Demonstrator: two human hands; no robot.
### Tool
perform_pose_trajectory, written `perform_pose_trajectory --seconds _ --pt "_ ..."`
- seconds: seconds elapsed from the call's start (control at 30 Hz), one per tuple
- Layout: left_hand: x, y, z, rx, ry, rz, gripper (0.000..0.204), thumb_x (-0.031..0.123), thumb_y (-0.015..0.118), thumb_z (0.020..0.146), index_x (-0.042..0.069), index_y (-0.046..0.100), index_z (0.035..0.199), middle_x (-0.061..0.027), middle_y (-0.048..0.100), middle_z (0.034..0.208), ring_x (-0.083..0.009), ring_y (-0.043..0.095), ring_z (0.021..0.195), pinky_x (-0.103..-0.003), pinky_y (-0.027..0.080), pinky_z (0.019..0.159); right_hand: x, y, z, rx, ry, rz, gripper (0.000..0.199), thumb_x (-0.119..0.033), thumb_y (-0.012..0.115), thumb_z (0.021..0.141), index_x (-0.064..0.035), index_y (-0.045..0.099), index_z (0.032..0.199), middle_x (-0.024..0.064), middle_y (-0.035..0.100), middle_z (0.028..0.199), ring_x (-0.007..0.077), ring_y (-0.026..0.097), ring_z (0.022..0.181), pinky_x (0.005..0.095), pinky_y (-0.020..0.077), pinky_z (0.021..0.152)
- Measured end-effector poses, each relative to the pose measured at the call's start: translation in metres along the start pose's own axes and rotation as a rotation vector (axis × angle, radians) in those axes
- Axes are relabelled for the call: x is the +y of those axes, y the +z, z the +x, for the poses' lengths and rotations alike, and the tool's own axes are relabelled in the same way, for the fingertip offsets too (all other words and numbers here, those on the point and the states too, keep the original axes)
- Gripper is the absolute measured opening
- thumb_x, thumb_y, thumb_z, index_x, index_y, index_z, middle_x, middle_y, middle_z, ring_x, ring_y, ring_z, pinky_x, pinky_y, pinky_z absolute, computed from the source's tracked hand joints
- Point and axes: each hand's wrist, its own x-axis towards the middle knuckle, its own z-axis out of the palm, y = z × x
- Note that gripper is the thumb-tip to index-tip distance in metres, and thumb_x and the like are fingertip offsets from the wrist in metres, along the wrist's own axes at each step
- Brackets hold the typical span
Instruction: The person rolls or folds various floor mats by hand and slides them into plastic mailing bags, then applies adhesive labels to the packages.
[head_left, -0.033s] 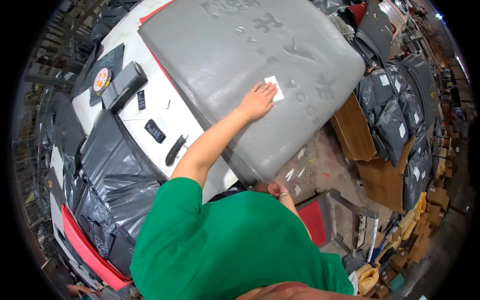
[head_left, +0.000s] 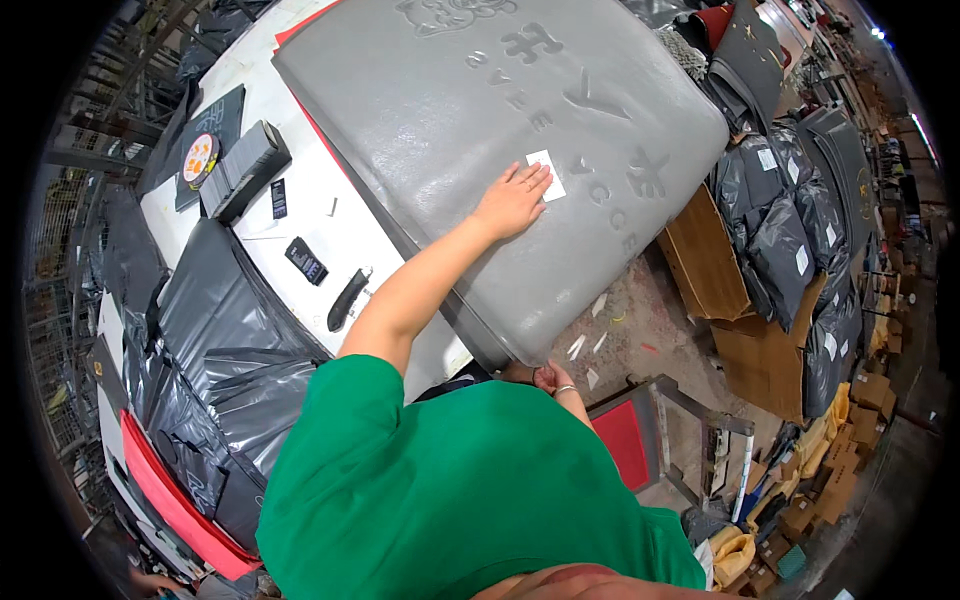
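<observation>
A thick, glossy grey mat (head_left: 430, 120) with raised characters and a cartoon figure covers much of the table. My left hand (head_left: 512, 200) lies flat on it, fingers stretched out. Its fingertips rest at the edge of a small white label (head_left: 546, 176) on the mat. Down by the mat's near corner is my right hand (head_left: 552, 378), close against my body, with a bracelet at the wrist. Its fingers are curled at that corner; what they hold, if anything, is hidden.
On the white table (head_left: 330, 235) lie a black-handled knife (head_left: 348, 300), two small black packets, a grey stack (head_left: 245, 170) and a round sticker roll (head_left: 200, 160). Black plastic-wrapped bundles (head_left: 250, 350) sit left. Right are a cardboard box (head_left: 755, 360) with wrapped packs and a metal frame (head_left: 690, 410).
</observation>
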Motion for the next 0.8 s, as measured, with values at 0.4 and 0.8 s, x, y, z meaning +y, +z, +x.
perform_pose_trajectory --seconds 0.4,0.8 --pt "0.006 -0.037 0.038 -0.439 -0.078 0.015 0.046 0.02 0.05 0.08 0.006 0.048 0.124 -0.0092 0.044 0.133 -0.0225 0.045 0.12 -0.04 0.038 0.098 -0.07 0.062 -0.288 -0.566 -0.67 -0.903 0.056 -0.045 0.042 0.091 0.0088 0.058 0.093 0.0204 0.061 0.1 0.0281 0.061 0.09 0.036 0.0472 0.082" --pt "-0.028 -0.209 0.175 0.835 -0.238 -0.58 0.021 0.007 0.049 0.086 0.0 0.057 0.104 -0.0093 0.06 0.1 -0.0189 0.056 0.095 -0.031 0.043 0.084 -0.361 0.252 -0.334 -0.71 -1.518 -0.038 0.056 -0.041 0.036 0.095 0.0112 0.053 0.105 0.0234 0.057 0.111 0.0309 0.057 0.104 0.0385 0.0455 0.092"
